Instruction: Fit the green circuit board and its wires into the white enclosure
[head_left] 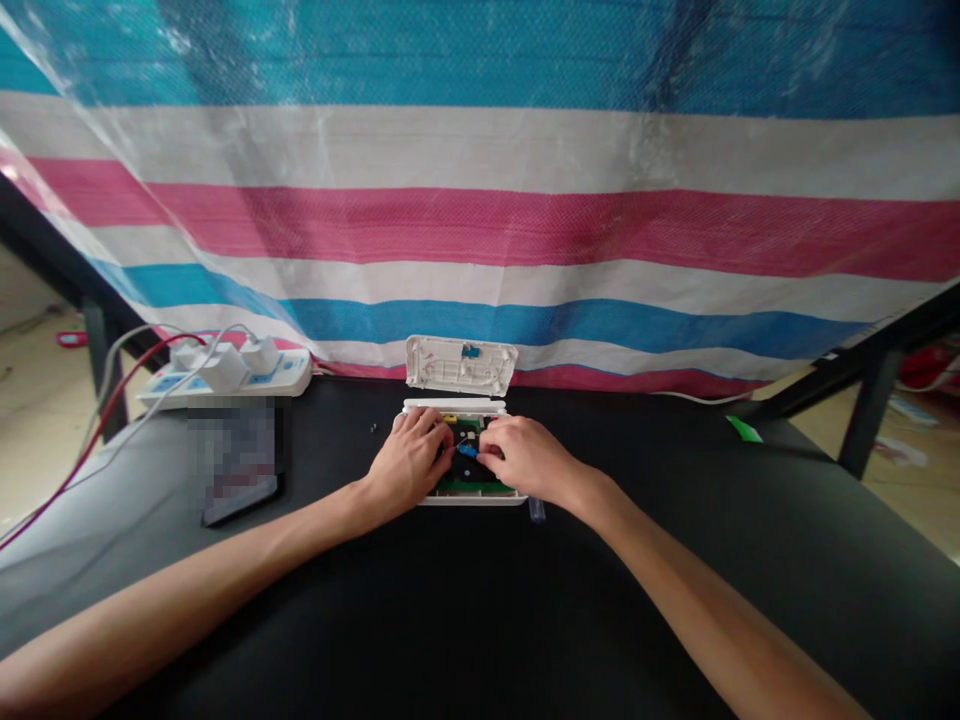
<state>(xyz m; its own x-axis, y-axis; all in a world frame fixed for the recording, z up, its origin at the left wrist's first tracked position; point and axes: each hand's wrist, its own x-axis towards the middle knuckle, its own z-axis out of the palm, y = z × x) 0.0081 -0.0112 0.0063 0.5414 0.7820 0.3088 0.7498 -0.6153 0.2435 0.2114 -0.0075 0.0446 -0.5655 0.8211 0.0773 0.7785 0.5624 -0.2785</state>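
An opened white plastic casing (472,501) lies on the black table, with a green circuit board (487,488) inside it. My left hand (409,455) rests over its left side, thumb and fingers bent together above the board; whatever lies between them is hidden. From the right, my right hand (529,455) reaches in, its thumb and fingertips pinched at a small blue part (467,451) over the middle of the board. Just behind the casing, a detached white cover (461,367) lies inner side up, with a small blue piece on it.
At the back left stands a power strip (289,378) with several white plugs and cables. A blurred-out phone-like device (240,465) lies left of my hand. A clear bluish handle (537,510) shows by the casing's right corner. A green scrap (744,429) lies far right. Striped sheeting (495,230) hangs behind.
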